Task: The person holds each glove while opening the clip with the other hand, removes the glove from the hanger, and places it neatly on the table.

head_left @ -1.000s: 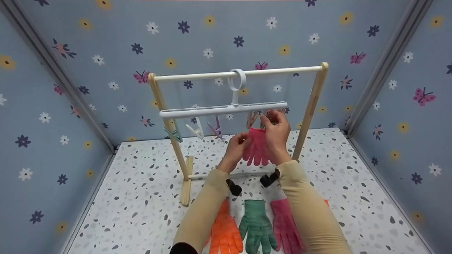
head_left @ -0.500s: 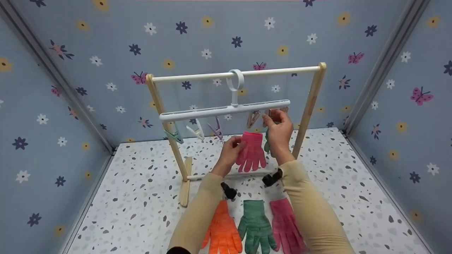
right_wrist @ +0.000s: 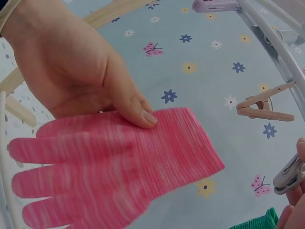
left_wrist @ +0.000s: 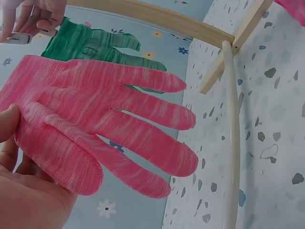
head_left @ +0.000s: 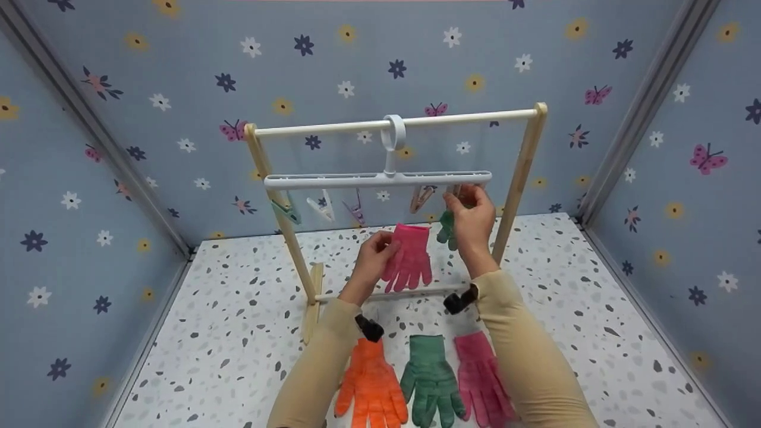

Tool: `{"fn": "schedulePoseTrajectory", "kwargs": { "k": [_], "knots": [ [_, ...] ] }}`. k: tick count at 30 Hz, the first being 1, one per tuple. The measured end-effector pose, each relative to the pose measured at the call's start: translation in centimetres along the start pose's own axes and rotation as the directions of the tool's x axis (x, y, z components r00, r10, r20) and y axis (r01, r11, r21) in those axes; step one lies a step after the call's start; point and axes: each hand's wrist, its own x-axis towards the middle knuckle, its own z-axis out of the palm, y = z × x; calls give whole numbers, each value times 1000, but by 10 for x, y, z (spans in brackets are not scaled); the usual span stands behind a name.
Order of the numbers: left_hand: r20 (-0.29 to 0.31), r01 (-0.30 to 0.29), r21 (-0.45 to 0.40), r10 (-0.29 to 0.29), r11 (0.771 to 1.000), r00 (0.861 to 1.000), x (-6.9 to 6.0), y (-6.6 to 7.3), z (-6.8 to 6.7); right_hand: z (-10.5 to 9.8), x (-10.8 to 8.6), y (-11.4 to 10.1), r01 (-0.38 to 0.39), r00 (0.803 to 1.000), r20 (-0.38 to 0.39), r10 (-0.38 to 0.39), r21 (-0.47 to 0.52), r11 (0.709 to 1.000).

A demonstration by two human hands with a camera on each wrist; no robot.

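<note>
My left hand (head_left: 373,258) pinches a pink knit glove (head_left: 411,255) at its side, near the cuff. The glove's fingers point down below the hanger. Under the right end of the white hanger (head_left: 333,180), my right hand (head_left: 474,223) grips a greyish clothespin (right_wrist: 289,175). A green glove (left_wrist: 109,47) hangs just behind that hand, its cuff close to the fingers; whether a clip bites it is hidden. Left of the right hand dangles a beige clothespin (right_wrist: 264,107), with nothing in it.
A wooden rack (head_left: 523,160) carries the hanger on its top bar. Green, white and purple clothespins (head_left: 357,208) hang from the left half. Orange (head_left: 373,386), green (head_left: 431,380) and pink (head_left: 483,374) gloves lie on the speckled surface in front, partly beside my forearms.
My left hand has drawn the pink glove left and slightly down, away from the right hand. The green glove behind has come into sight. My right hand has stayed at the hanger's right end.
</note>
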Motion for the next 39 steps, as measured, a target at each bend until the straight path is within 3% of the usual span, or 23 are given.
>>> {"fn": "schedulePoseTrajectory", "kwargs": {
  "k": [8, 17, 26, 39],
  "knots": [
    [-10, -11, -8, 11, 1000, 1000, -14, -2, -13, -1, -3, -2, -36, 999, 8, 35, 100, 994],
    [-10, -8, -33, 8, 999, 1000, -32, -1, -26, -1, -3, 0, -53, 999, -10, 54, 81, 995],
    [-39, 41, -62, -44, 997, 998, -45, -3, -42, -1, -3, -1, -58, 998, -2, 59, 112, 992],
    [-91, 65, -54, -70, 996, 993, -73, -4, -63, -1, -3, 0, -38, 999, 0, 38, 105, 994]
  ]
}}
